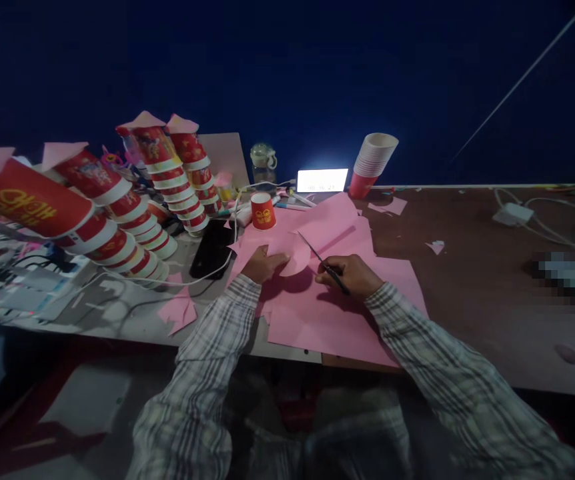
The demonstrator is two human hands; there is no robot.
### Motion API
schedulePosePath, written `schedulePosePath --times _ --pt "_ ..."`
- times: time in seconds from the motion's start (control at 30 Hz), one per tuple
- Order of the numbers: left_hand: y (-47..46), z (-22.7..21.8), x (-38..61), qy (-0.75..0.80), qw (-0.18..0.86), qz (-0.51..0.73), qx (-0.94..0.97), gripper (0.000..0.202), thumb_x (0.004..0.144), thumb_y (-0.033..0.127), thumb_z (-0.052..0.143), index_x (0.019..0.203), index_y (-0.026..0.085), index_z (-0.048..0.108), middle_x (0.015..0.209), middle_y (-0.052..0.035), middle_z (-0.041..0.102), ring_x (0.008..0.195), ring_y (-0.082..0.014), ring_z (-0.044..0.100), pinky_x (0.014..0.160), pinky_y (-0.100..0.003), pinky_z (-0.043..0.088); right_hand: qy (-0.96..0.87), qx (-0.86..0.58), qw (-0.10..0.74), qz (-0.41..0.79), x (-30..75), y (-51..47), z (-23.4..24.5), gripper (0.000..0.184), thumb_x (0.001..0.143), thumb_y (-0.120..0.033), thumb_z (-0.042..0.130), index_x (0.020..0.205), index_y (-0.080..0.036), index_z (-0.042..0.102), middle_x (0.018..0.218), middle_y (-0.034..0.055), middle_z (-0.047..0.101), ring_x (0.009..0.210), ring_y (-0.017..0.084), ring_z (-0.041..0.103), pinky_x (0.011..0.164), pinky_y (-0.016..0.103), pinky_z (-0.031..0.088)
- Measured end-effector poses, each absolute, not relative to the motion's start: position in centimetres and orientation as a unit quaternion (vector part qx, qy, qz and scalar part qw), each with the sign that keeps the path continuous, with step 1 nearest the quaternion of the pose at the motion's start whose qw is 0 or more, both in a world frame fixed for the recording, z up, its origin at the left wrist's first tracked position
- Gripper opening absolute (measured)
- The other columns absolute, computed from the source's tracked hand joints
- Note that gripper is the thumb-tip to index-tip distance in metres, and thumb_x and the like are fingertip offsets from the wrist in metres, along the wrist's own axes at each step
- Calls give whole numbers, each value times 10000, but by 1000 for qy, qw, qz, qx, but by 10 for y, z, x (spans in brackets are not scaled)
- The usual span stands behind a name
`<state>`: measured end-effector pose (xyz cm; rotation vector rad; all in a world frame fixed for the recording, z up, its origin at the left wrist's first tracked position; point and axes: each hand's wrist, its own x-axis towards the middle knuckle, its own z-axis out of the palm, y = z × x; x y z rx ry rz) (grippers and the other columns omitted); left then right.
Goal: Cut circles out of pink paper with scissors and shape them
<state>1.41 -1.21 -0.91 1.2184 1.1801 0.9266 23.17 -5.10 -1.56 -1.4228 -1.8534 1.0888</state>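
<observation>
My left hand [263, 265] pinches a rounded piece of pink paper [295, 255] between thumb and fingers, holding it above the desk. In my right hand [350, 275] is a pair of scissors [336, 277] with dark handles, its blades reaching up and left to the edge of that piece. Large pink sheets [327, 320] lie flat beneath both hands. Another pink sheet [335, 217], partly curled, rests just behind the scissors. A single red paper cup [263, 211] stands upside down beyond my left hand.
Stacked red and white cups with pink cone tops [160, 167] crowd the left. A black phone [212, 249] lies there, crossed by a white cable. Behind are a lit display [322, 180], a bottle [263, 165] and a nested cup stack [373, 163]. A white adapter [513, 214] sits right.
</observation>
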Motion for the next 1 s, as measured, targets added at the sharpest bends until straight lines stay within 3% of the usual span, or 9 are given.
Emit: schedulePosePath --times 0.2,0.47,0.77,1.0 --pt "-8 -14 11 512 574 388 508 171 620 254 725 588 161 586 443 31 496 464 -113 476 470 -241 397 -697 -518 283 408 232 -51 -17 386 694 -535 684 705 -154 630 537 -16 538 505 106 456 489 231 358" --pt "-4 -16 1 501 569 370 537 180 638 288 730 656 151 616 584 -6 607 544 -129 535 528 -257 434 -712 -511 268 401 235 -48 -22 384 710 -540 675 679 -160 631 531 -15 528 519 115 460 495 234 353" --pt "2 -25 -4 482 591 356 540 216 635 276 725 776 122 670 749 -69 694 734 -204 634 706 -329 506 -714 -509 254 408 235 -48 -22 365 713 -524 678 684 -162 634 542 -17 524 530 116 456 509 235 363" --pt "3 -26 -6 483 597 362 528 193 598 247 750 735 136 672 718 -79 700 701 -214 652 669 -332 526 -713 -506 244 420 237 -49 -19 367 702 -511 686 684 -149 628 546 -17 538 526 107 462 507 234 366"
